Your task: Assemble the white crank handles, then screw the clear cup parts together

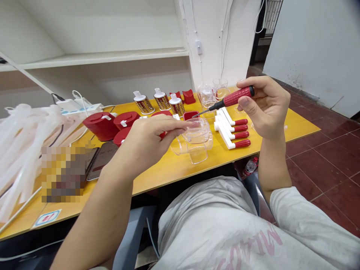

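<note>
Beyond the shirt point(225, 225), the left grip point(153, 137) pinched the rim of a clear housing point(197, 144) on the counter point(298, 125). The right grip point(267, 107), closed around a screwdriver point(233, 99), held its tip just above that housing.

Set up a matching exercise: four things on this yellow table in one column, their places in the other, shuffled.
Things
1. screwdriver
2. grater drums
3. white handles with red ends
4. clear plastic housing

Places
A. standing upright at the back of the yellow table
B. held in the right hand
C. lying side by side in a row on the table
D. held at its rim by the left hand

Pairs: 1-B, 2-A, 3-C, 4-D
</note>
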A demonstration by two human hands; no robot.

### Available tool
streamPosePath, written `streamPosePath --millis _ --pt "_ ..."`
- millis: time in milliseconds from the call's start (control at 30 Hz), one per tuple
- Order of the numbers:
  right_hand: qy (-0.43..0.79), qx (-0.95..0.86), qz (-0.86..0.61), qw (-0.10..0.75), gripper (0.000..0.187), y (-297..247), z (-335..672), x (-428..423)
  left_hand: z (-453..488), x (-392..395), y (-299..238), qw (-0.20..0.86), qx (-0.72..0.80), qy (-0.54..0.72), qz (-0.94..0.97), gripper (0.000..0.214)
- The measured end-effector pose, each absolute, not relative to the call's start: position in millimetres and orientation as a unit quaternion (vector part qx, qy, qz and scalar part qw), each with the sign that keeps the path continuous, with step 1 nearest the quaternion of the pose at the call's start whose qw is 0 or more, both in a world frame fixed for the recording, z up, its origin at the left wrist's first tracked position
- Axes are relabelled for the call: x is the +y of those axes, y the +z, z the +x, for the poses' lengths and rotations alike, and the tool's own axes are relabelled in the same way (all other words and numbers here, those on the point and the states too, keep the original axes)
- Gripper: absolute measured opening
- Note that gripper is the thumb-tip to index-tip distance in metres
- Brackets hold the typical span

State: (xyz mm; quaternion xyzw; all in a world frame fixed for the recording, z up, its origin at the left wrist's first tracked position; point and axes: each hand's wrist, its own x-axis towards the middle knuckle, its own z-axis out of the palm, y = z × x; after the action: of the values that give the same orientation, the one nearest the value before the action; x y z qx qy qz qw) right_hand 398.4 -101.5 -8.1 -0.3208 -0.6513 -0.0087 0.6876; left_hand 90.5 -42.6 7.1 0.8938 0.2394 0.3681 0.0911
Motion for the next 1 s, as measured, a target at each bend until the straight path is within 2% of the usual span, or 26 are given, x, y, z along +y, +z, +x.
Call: streamPosePath --millis 333,633,1000 --pt "0.014 -0.659 -0.282 0.697 0.023 -6 399 -102 93 -44 19 0.122 0.259 0.316 0.905 0.024" --pt "0.001 -0.653 -0.289 0.700 0.022 -5 396 -103 93 -45 15 0.098 0.261 0.350 0.894 0.017" --pt "0.025 -0.655 -0.304 0.692 0.032 -5 396 -106 92 -45 15 0.103 0.290 0.350 0.885 0.016"
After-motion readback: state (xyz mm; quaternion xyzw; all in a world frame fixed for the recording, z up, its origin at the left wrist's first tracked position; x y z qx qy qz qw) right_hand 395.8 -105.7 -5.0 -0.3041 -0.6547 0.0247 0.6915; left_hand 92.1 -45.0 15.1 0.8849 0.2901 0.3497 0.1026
